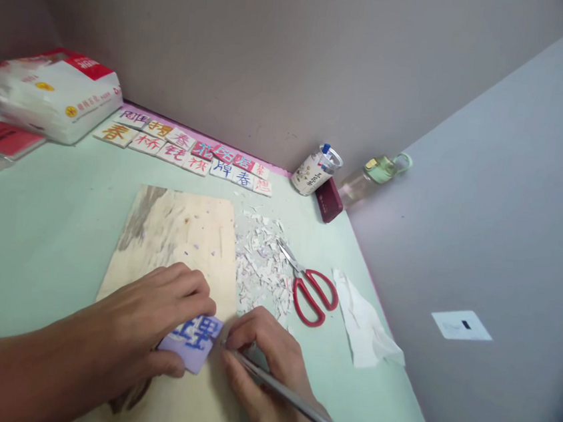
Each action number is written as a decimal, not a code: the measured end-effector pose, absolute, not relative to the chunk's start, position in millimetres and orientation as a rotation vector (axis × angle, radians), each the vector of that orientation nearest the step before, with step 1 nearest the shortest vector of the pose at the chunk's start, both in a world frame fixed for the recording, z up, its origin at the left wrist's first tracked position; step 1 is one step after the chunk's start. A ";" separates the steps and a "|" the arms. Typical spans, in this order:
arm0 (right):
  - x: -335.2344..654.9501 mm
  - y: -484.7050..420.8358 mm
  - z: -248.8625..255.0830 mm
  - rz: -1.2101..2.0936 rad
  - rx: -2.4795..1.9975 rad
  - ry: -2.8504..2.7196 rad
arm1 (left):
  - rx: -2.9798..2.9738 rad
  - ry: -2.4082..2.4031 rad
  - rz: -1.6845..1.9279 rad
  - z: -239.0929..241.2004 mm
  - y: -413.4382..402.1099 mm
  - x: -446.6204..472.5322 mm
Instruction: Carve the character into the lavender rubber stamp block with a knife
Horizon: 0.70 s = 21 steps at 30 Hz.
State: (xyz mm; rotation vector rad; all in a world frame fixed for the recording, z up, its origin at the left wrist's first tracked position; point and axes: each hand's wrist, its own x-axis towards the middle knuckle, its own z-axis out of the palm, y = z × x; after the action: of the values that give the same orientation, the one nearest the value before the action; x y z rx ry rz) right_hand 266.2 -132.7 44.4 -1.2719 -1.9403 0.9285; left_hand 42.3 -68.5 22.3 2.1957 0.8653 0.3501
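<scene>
Board (pixel 183 234): I see wide tabletop (pixel 48 227) left, scraps (pixel 260 262) along right edge. Left hand (pixel 165 313) pinches blue-lettered lavender block (pixel 195 358); right hand (pixel 274 354), silver tool (pixel 294 401).

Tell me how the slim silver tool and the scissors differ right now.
The silver tool is held in the right hand; the scissors lie on the green table, beside the white scraps, with no hand on them.
The silver tool is one straight rod, while the scissors have two looped handles.
The tool's visible length is silvery; the scissors' handles are red.
Both show silvery parts.
</scene>
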 end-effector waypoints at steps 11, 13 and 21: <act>267.6 -131.1 48.3 0.886 -1.246 -2.021 | 2.259 0.833 0.393 15.6 -67.3 40.3; 267.7 -131.8 49.1 0.883 -1.258 -2.035 | 2.259 0.831 0.392 16.2 -67.3 40.2; 268.8 -132.4 51.3 0.914 -1.282 -2.039 | 2.249 0.836 0.399 14.8 -67.4 40.2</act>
State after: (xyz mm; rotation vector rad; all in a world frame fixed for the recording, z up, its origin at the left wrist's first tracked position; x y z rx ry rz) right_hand 268.8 -132.4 51.3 -1.2818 -2.0388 0.9143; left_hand 40.2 -67.4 14.8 2.2488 0.8357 0.3986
